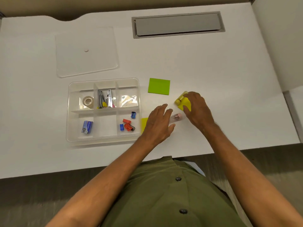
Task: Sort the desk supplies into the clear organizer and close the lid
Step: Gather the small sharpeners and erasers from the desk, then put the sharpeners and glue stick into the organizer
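The clear organizer (70, 112) lies on the white desk, its lid (86, 63) flat behind it. Its compartments hold a tape roll (88, 100), two staplers (104, 99), a clear packet (128, 99), a blue staple box (86, 126) and several small sharpeners (128, 123). My right hand (197, 107) grips a yellow sticky-note stack (182, 102) to the organizer's right. My left hand (158, 123) hovers with fingers spread, partly over another yellow pad (144, 123) and beside a clear tube with a pink cap (176, 117). A green sticky pad (159, 86) lies behind.
A grey cable hatch (177, 24) is set into the desk at the back right. The desk's front edge (82, 167) runs just before my body. A partition stands at the right side.
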Motion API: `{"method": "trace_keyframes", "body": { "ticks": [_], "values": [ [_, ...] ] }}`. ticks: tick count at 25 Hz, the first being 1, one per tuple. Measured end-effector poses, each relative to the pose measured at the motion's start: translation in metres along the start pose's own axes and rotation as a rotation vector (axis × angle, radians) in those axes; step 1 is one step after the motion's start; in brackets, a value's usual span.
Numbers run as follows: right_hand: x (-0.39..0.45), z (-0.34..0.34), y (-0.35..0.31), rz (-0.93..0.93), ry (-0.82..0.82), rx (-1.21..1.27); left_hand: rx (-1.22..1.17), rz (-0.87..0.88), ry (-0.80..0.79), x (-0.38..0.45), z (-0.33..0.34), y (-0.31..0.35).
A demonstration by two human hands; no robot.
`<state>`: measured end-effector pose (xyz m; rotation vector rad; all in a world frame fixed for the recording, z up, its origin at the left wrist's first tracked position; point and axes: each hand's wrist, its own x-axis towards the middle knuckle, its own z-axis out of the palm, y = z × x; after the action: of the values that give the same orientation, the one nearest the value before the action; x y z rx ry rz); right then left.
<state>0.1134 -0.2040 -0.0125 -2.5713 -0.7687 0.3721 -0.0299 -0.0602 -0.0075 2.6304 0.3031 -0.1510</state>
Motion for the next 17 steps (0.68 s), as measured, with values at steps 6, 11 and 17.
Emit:
{"method": "trace_keyframes", "body": {
  "ticks": [6,11,17],
  "values": [
    [0.029,0.011,0.017,-0.128,-0.098,-0.072,0.145,-0.009,-0.069,0.036,0.03,0.009],
    [0.046,0.022,0.026,-0.219,-0.11,-0.192,0.146,-0.017,-0.022,0.05,0.043,0.005],
    [0.054,0.023,0.031,-0.316,-0.05,-0.206,-0.036,-0.063,0.017,0.05,0.033,0.005]
  ]
}}
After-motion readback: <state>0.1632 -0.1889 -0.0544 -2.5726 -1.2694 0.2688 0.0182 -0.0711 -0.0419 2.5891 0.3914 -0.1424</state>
